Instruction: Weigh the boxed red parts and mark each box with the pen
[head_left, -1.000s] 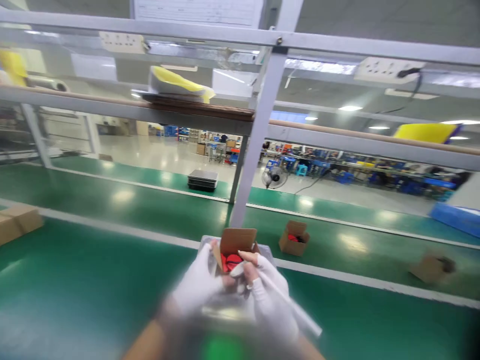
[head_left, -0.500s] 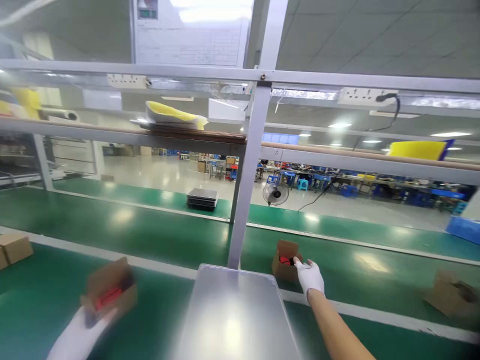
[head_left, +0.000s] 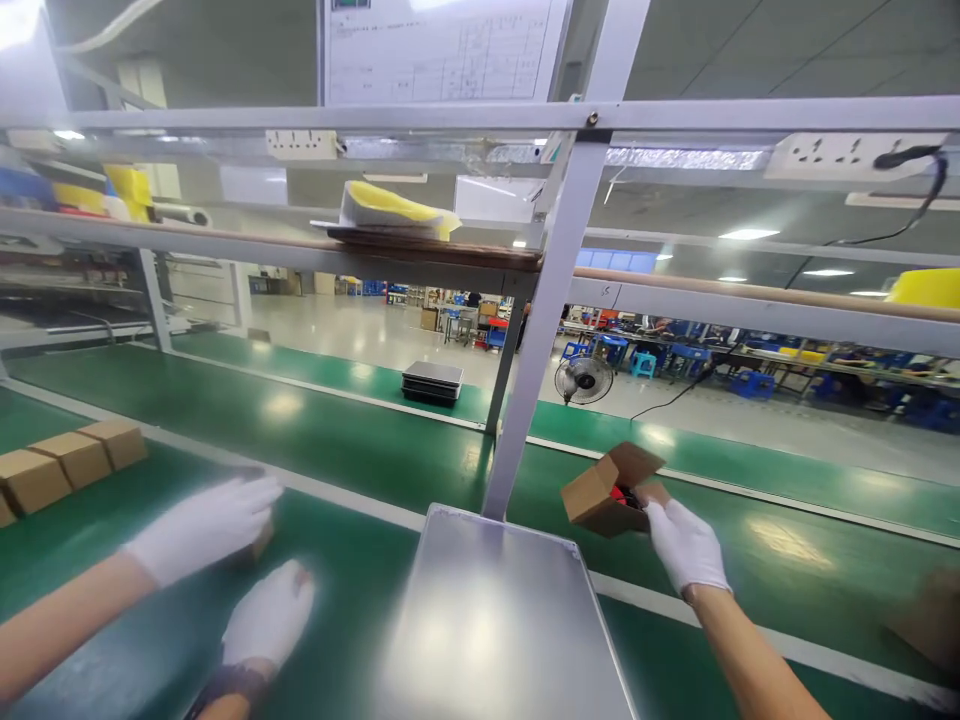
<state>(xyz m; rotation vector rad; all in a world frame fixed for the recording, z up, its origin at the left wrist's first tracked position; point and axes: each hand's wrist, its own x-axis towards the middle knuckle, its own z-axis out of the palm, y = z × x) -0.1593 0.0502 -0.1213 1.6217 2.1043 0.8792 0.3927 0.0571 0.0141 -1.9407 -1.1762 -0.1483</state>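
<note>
My right hand (head_left: 686, 545), in a white glove, grips the near right side of an open cardboard box (head_left: 596, 500). The box is tilted, flap up, and something red and black (head_left: 622, 495) shows inside. On the left, my left hand (head_left: 270, 615), white-gloved with a dark band at the wrist, has its fingers curled in and no object visible in them. Just beyond it, another person's gloved hand (head_left: 202, 525) reaches in from the left over a small cardboard box (head_left: 262, 538), mostly hidden beneath that hand.
A metal-topped platform (head_left: 495, 620) stands between my hands, with a frame post (head_left: 536, 350) behind it. Closed cardboard boxes (head_left: 82, 458) line the green belt (head_left: 360, 590) at left. A blurred brown box (head_left: 930, 615) is at far right. Stacked flat devices (head_left: 433, 382) sit farther back.
My left hand has let go of the open box with red contents and moved right. Another person's hand has come in there. My right hand now tilts its box, shifted to the right.
</note>
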